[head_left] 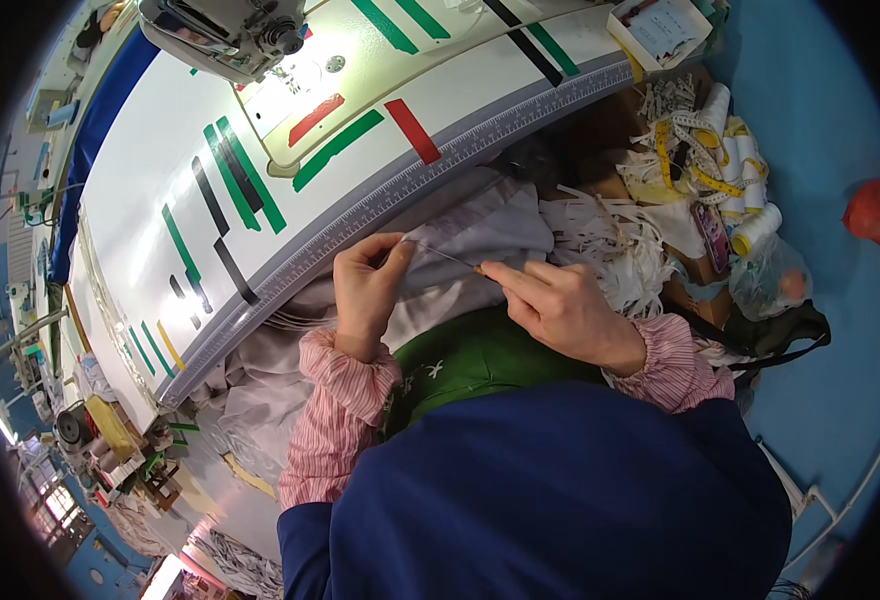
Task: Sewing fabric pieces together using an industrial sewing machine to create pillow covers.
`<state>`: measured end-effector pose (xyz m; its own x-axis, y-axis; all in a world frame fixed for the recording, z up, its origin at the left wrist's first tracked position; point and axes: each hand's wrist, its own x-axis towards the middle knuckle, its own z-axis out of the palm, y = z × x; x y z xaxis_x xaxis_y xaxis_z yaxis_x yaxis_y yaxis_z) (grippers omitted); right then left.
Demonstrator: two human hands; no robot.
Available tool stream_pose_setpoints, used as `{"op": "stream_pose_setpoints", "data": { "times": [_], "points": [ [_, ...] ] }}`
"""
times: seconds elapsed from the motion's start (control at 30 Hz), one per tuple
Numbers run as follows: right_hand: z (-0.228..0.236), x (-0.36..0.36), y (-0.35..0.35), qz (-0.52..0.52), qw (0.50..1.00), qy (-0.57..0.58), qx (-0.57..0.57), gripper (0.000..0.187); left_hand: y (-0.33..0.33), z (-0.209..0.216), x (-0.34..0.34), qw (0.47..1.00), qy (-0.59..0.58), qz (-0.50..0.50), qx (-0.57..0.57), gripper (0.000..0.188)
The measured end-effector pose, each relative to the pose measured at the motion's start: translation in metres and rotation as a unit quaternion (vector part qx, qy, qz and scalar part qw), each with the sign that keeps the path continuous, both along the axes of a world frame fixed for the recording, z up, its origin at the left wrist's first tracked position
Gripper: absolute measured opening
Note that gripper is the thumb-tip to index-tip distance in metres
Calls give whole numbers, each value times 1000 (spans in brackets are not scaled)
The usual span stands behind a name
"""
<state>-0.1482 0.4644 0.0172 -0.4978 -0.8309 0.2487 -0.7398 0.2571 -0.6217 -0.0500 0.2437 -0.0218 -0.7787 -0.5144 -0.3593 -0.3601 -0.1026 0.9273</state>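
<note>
My right hand (570, 310) is closed round the short brownish handle of a thin tool with a slim metal shaft (445, 255), its index finger stretched along it. The shaft points left towards my left hand (368, 285). There my thumb and index finger pinch together at the tip, on something small and whitish that I cannot make out. Whether the tool is an awl or a small screwdriver does not show. Below and behind both hands, pale grey fabric (490, 215) lies bunched over my lap, beside a green cloth (460, 365).
Beyond my hands stands a white sewing table (330, 200) with a ruler tape (390, 200) along its near edge and coloured tape strips. A sewing machine (245, 40) is at the top. To the right are thread cones (755, 230), fabric scraps (610, 240) and a small box (660, 30).
</note>
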Motion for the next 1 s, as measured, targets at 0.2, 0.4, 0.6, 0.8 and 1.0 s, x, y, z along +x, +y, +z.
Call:
{"op": "stream_pose_setpoints", "data": {
  "times": [0.2,0.4,0.6,0.8,1.0],
  "points": [
    [-4,3,-3,9,999,35,28,37,6,-5,2,988,25,-7,-152,13],
    [-5,12,-22,-21,996,74,40,39,26,10,-7,900,149,-63,-404,14],
    [-21,17,-38,-55,998,25,-13,38,39,18,-4,902,163,-72,-394,15],
    [28,7,14,-10,996,-94,1,30,8,22,-1,897,108,2,-428,4],
    [40,-192,46,-373,911,-70,-162,40,-3,59,-9,920,87,-94,-371,6]
  ]
}}
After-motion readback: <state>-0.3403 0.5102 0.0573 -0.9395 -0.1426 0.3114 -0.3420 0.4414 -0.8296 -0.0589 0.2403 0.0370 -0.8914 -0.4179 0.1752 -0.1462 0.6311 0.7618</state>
